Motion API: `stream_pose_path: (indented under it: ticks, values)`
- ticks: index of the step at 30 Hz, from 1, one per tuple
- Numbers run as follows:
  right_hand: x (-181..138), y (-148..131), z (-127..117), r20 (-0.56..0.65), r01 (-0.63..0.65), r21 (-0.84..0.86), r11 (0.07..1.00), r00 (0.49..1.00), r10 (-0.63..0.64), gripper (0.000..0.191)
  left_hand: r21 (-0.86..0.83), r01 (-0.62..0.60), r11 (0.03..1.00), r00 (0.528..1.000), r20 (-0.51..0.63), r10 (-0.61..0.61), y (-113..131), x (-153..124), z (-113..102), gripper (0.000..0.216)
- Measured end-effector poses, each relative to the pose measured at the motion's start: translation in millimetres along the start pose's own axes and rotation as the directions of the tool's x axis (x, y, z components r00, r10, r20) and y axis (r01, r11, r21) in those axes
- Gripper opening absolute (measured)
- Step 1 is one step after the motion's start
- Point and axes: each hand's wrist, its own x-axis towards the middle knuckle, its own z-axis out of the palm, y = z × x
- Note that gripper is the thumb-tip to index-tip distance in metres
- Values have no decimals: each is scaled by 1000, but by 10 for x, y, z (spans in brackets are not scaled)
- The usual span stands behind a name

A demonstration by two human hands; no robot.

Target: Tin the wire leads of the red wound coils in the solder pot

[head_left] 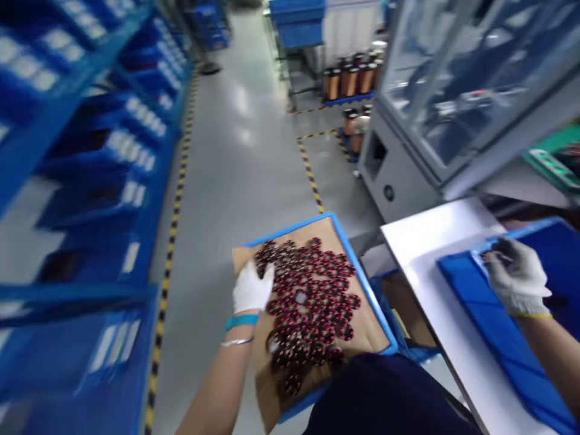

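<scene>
A blue-rimmed tray (365, 281) lined with brown cardboard (333, 232) sits low in front of my body. Many small, round, dark parts with red dots (312, 290) lie heaped on the liner. My left hand (252, 289), in a white glove, straddles the tray's left edge with the thumb on the inner side; its other fingers are partly hidden. To the right, my right hand (519, 275), gloved with dark-stained fingertips, is curled at the rim of a blue bin (475, 314) on a white table. Blur hides the exact grip.
Blue shelving (149, 181) with labelled bins lines the left side. A grey machine cabinet (408, 163) with clear doors stands ahead right. Beyond are copper-coloured spools (351, 81) on the floor. The white table (435, 235) borders the right; an open box (405, 311) is beneath it.
</scene>
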Motion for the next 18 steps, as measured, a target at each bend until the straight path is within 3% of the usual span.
stream_pose_path:
  ticks: [2,3,5,7,9,13,18]
  values:
    - [-58,754,-316,-142,-291,-16,957,948,286,67,108,-51,993,998,-28,54,66,147,3,65]
    - [-119,1113,-428,-136,-403,-19,915,907,397,69,133,-78,988,997,-4,79,114,213,4,64]
    - [-287,1719,-532,-20,-534,-68,843,845,534,72,150,-76,986,996,54,69,207,319,-9,61]
    - [-459,2122,-481,143,-531,-99,842,829,540,70,142,-35,989,994,107,20,272,408,-39,59]
    - [-573,2335,-320,253,-503,-125,855,817,518,70,135,29,990,990,132,-47,315,490,-75,57]
    - [-529,2452,101,313,-440,-171,881,824,472,68,112,120,986,986,106,-132,415,544,-160,46]
    - [-235,2497,538,296,-305,-110,946,899,324,42,22,283,959,952,-126,-278,628,237,-327,66]
